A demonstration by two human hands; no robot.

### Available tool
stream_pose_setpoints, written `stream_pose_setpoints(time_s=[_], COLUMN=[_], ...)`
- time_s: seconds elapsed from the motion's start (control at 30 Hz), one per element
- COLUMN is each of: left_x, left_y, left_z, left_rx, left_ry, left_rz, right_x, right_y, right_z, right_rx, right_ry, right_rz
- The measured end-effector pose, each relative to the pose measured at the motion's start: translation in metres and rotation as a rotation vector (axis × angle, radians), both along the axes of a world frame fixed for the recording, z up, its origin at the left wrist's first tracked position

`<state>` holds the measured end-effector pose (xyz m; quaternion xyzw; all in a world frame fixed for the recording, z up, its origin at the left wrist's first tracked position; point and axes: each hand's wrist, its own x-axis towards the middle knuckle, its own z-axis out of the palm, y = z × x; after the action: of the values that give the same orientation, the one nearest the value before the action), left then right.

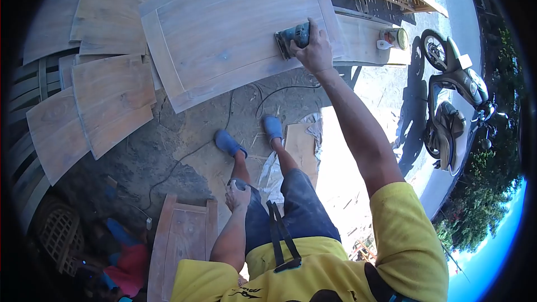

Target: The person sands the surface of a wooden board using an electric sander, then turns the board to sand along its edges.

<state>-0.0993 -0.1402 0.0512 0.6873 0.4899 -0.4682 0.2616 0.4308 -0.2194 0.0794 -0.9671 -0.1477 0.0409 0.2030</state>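
My right hand (316,50) is wrapped round a teal electric sander (295,39). The sander's pad rests on a large framed wooden panel (224,28), close to its near right edge. Pale dust coats the panel, and a thin line marks its inner border. My left hand (239,194) lies on my bent left knee, fingers spread loosely over the shorts, with no tool visible in it.
Several loose wooden boards (112,100) lie at the left. A black cord (179,162) crosses the ground. A can (396,38) stands on a board at the right. A framed panel (182,240) is below left, near a person in red (127,268). A motorbike (453,100) is parked right.
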Motion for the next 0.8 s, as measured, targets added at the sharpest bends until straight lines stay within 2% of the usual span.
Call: stream_pose_setpoints(time_s=[0.2,0.23,0.33,0.47,0.8], left_x=[-0.008,-0.009,-0.009,-0.008,0.002], left_y=[-0.006,-0.01,-0.008,-0.011,0.0], left_z=[-0.005,-0.005,-0.007,-0.01,-0.004], left_rx=[-0.013,-0.012,0.001,-0.002,-0.012], left_ry=[-0.018,-0.01,0.01,-0.005,0.029], left_rz=[-0.002,0.007,0.009,0.021,0.033], right_x=[0.082,0.086,0.079,0.027,-0.126], right_y=[-0.085,-0.087,-0.075,-0.017,0.185], right_z=[-0.018,-0.02,-0.011,-0.007,0.019], right_rx=[-0.127,-0.144,-0.129,-0.046,0.145], right_ry=[-0.08,-0.143,-0.08,-0.143,0.218], right_rz=[-0.173,-0.2,-0.212,-0.141,0.161])
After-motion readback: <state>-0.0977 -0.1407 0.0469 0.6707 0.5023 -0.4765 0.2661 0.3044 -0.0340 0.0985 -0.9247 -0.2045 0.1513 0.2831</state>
